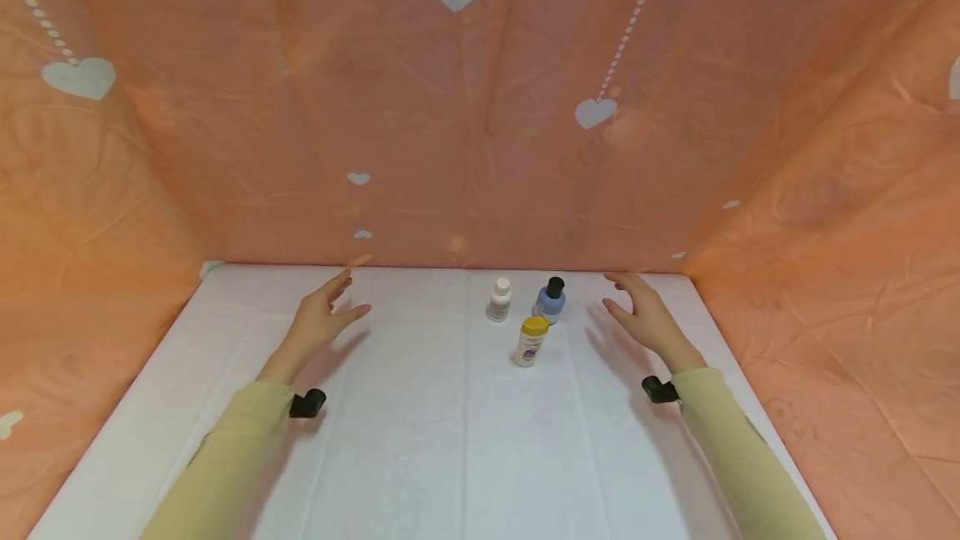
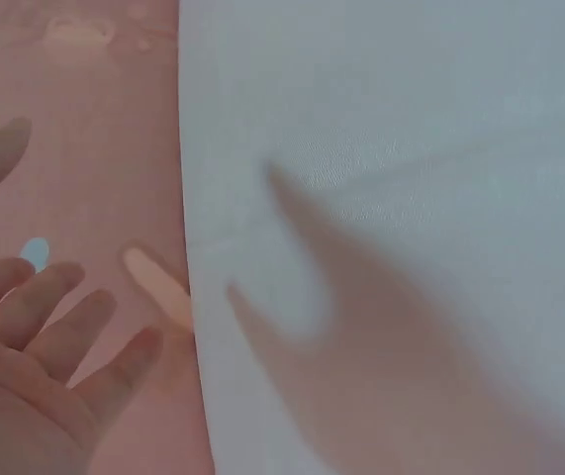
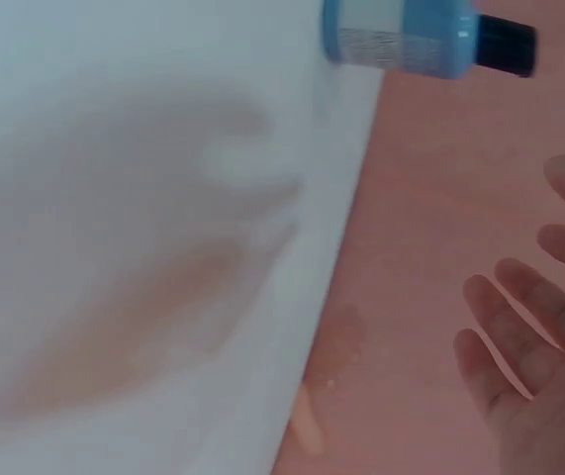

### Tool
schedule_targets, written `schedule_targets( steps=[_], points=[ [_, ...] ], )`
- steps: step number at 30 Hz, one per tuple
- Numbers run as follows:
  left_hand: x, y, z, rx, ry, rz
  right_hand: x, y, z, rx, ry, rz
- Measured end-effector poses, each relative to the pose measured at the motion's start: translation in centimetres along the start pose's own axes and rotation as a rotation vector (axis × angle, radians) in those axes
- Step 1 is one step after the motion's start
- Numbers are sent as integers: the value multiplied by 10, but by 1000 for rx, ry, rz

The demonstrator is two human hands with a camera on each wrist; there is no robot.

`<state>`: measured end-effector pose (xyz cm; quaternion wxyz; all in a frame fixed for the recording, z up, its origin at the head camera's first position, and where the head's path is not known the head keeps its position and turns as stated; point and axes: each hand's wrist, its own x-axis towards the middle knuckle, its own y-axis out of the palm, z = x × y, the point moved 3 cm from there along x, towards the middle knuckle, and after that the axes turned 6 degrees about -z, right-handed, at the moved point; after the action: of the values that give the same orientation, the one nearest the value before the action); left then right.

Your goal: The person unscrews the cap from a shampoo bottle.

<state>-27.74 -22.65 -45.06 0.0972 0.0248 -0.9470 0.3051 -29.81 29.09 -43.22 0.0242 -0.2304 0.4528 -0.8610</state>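
Note:
Three small bottles stand upright, grouped right of the table's middle in the head view. One is a white bottle (image 1: 499,304) with a white cap. A blue bottle (image 1: 550,303) with a black cap is at the right, and nearest the camera is a cream bottle (image 1: 529,345) with a yellow cap. My left hand (image 1: 318,321) hovers left of them, fingers spread and holding nothing. To the right of the blue bottle, my right hand (image 1: 641,312) hangs above the table, fingers relaxed, touching nothing. The right wrist view shows the blue bottle (image 3: 401,35) beyond the thumb.
A white cloth covers the table (image 1: 405,440). Orange curtains (image 1: 465,148) with pale hearts enclose its back and both sides. Each wrist carries a small black camera, one on the left (image 1: 307,403) and one on the right (image 1: 659,390). Hand shadows fall on the cloth.

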Motion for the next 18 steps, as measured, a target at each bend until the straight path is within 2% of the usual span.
schedule_targets(
  steps=[6,11,18],
  points=[
    [-5,-1,1,-158,-40,24,-7,-10,3,83,-13,-70],
    [-7,-2,0,-206,-55,51,-12,-15,8,175,-17,-133],
    [-8,3,-3,-293,-91,82,-15,-17,15,276,12,-161]
  ],
)
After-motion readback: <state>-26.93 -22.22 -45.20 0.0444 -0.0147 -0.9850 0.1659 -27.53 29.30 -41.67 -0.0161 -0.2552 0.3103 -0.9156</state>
